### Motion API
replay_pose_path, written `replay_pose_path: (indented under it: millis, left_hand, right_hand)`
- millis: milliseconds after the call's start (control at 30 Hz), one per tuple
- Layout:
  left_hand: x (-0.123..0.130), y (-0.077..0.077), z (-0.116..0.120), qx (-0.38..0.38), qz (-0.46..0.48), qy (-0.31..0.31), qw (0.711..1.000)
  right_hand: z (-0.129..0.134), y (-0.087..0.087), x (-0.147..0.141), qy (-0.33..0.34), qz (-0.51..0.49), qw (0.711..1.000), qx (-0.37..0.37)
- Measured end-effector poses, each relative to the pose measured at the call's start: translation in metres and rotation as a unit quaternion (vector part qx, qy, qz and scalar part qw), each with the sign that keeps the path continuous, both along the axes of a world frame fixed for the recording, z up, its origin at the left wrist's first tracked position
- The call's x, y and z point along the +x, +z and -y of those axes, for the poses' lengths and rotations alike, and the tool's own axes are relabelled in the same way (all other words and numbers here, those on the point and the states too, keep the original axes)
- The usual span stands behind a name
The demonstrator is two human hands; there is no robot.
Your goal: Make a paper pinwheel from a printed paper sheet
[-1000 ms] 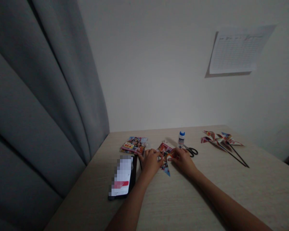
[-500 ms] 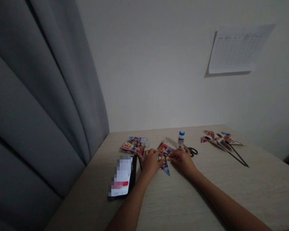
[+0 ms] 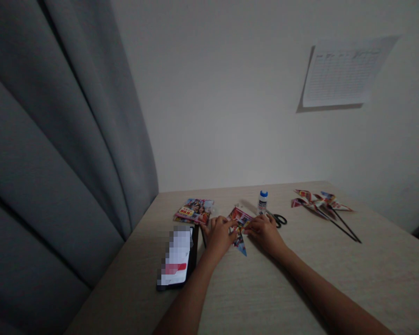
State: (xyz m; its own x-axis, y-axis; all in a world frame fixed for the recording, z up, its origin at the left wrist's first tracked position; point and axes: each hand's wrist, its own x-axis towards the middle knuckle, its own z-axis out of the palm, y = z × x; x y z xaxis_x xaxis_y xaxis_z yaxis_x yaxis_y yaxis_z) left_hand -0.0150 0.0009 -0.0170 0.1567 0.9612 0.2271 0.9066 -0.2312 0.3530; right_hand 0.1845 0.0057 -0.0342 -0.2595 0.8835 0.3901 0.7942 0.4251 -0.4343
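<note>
A colourful printed paper pinwheel (image 3: pixel 240 244) lies flat on the table between my hands, partly covered by them. My left hand (image 3: pixel 219 233) presses on its left side, fingers bent and closed on the paper. From the right, my right hand (image 3: pixel 263 231) pinches the paper near its middle. Just behind my right hand stand a glue bottle (image 3: pixel 262 203) with a blue cap and a pair of scissors (image 3: pixel 280 220) lying flat, the blades partly hidden.
A stack of printed paper (image 3: pixel 194 210) lies at the back left. Nearer, a phone (image 3: pixel 177 256) with a lit screen rests beside my left forearm. Two finished-looking pinwheels (image 3: pixel 316 203) on black sticks lie at right. A grey curtain (image 3: pixel 73 139) borders the table's left side.
</note>
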Motion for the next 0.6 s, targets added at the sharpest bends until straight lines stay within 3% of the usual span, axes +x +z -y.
replay_pose_path:
  millis: [600]
  left_hand:
    - [-0.0006,-0.0004,-0.0001,0.000,0.031,-0.035,0.999]
  right_hand:
    - [0.0030,0.0028,-0.0015,-0.002,0.026,1.000,-0.002]
